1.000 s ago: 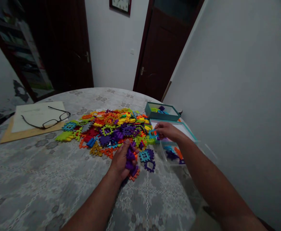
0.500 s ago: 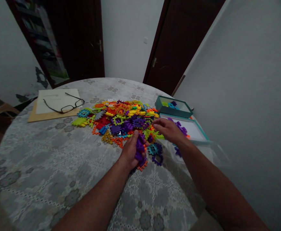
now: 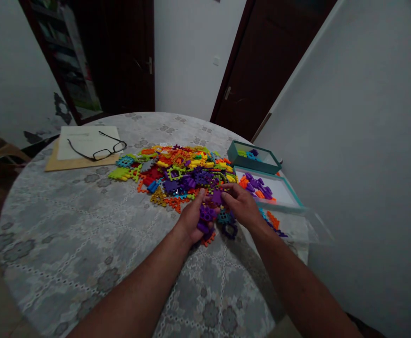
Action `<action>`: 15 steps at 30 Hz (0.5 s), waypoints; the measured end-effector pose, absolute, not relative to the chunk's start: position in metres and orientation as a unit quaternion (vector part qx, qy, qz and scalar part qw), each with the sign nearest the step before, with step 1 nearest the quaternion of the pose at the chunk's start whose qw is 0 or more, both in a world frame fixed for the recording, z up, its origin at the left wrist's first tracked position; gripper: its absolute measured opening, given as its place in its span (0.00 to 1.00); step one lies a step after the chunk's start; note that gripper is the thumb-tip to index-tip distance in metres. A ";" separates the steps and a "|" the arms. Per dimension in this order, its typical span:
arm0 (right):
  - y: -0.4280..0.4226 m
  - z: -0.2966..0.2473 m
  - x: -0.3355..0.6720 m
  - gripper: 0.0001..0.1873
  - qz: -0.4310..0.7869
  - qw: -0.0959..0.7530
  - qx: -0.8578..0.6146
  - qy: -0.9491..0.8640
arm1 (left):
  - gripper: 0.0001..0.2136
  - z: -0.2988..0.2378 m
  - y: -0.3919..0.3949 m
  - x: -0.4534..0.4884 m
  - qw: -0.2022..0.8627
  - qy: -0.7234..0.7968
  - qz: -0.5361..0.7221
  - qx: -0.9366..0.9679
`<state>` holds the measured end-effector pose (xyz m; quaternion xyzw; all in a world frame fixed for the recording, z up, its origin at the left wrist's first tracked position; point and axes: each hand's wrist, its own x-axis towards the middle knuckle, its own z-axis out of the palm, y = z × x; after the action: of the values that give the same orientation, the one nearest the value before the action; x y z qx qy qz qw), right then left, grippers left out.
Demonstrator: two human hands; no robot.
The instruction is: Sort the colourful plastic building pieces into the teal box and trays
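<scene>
My left hand (image 3: 192,217), palm up, is closed around several purple plastic building pieces (image 3: 208,213). Just to its right, my right hand (image 3: 241,205) pinches a flat purple building piece (image 3: 217,196) by its edge. Ahead of both hands spreads a large heap of colourful interlocking building pieces (image 3: 177,171). Beneath the right hand lie a teal lattice piece (image 3: 223,216) and a dark purple ring-shaped piece (image 3: 229,230). An orange notched piece (image 3: 209,238) shows beside the left palm.
A shallow teal-edged box lid (image 3: 285,191) with purple and orange pieces is at the right. Behind it stands a green box (image 3: 258,164) holding a few pieces. Clear plastic (image 3: 320,227) sticks out at the right. Eyeglasses (image 3: 102,154) rest on papers (image 3: 81,136) at the left.
My right hand has moved down and left, closer to my left hand, and now holds a flat purple piece. Orange and purple pieces in the lid are now more visible.
</scene>
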<state>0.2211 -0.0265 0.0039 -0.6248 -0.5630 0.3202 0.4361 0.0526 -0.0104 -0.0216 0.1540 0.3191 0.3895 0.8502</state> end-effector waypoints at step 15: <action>-0.013 0.031 0.270 0.12 0.355 0.266 -0.653 -0.614 | 0.16 -0.030 -0.001 0.050 0.867 0.293 0.393 0.091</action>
<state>0.2698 -0.0133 0.0311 -0.6526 -0.6138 0.3554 0.2665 0.0496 -0.0014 -0.0299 0.0913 0.2929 0.3931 0.8668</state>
